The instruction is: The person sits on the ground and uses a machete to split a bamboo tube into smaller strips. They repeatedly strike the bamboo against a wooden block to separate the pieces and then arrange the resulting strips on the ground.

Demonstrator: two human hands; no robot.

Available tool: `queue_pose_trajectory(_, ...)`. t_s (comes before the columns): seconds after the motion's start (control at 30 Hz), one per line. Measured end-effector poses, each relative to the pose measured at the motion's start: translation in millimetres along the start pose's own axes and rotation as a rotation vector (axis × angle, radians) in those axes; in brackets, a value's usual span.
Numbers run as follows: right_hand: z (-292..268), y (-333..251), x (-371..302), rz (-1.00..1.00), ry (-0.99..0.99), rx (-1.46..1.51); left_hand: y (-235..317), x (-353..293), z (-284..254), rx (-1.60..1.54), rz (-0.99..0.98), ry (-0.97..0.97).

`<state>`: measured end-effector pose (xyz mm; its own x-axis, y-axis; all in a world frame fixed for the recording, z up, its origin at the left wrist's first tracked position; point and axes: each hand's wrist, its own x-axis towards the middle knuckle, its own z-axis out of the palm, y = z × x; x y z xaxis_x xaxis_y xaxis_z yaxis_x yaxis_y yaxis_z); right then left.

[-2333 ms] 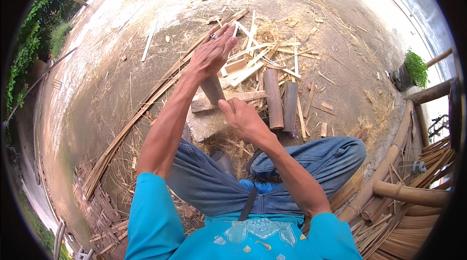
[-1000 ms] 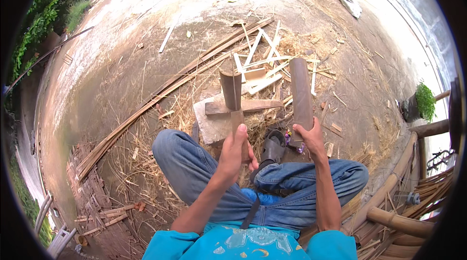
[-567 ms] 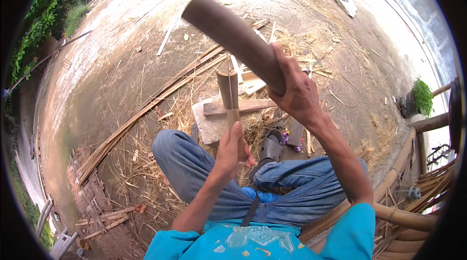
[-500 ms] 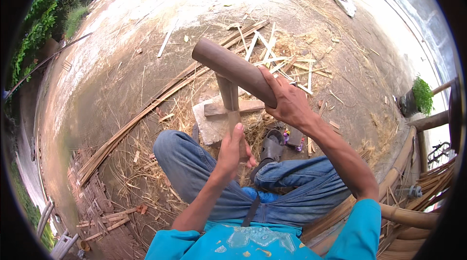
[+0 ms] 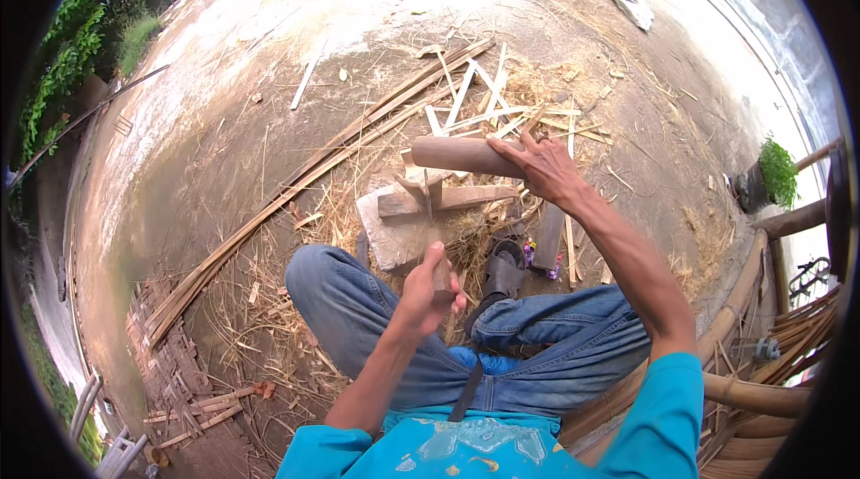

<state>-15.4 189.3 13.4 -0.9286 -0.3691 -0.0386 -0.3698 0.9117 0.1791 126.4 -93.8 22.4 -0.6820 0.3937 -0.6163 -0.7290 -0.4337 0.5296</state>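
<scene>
No legible text, labels, brands, numbers or signs; turquoise shirt print (image 5: 488,440) without readable lettering.

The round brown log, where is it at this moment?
In the head view, the log is near the centre, gripped at its right end by the right hand, pictured above the wooden bar.

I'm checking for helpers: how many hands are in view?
2: the left hand, closed around a wooden handle, and the right hand, gripping a brown cylinder farther forward. No others show.

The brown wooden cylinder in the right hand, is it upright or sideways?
Sideways: the brown wooden cylinder stretches leftward from the right hand.
</scene>
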Motion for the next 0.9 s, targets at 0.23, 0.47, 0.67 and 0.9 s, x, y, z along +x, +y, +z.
queue_pose_trajectory(0.23, 105.0, -31.6, -77.0, 0.588, -0.059, 0.435, -26.8, 27.4, -28.5, 0.018, -0.082, 0.078)
queue_pose_trajectory(0.47, 103.5, -69.9, -96.3, 0.43, 0.351, 0.354, -32.3, 34.0, -35.4, 0.058, -0.059, 0.108)
queue_pose_trajectory(0.67, 49.7, -132.8, -49.2, -0.066, 0.414, 0.824, -19.7, 35.3, -31.8, 0.154, -0.048, 0.132)
queue_pose_trajectory(0.9, 54.7, -133.3, -28.9, 0.008, 0.436, 1.192, -15.7, 36.8, -43.8, 0.09, -0.001, 0.105)
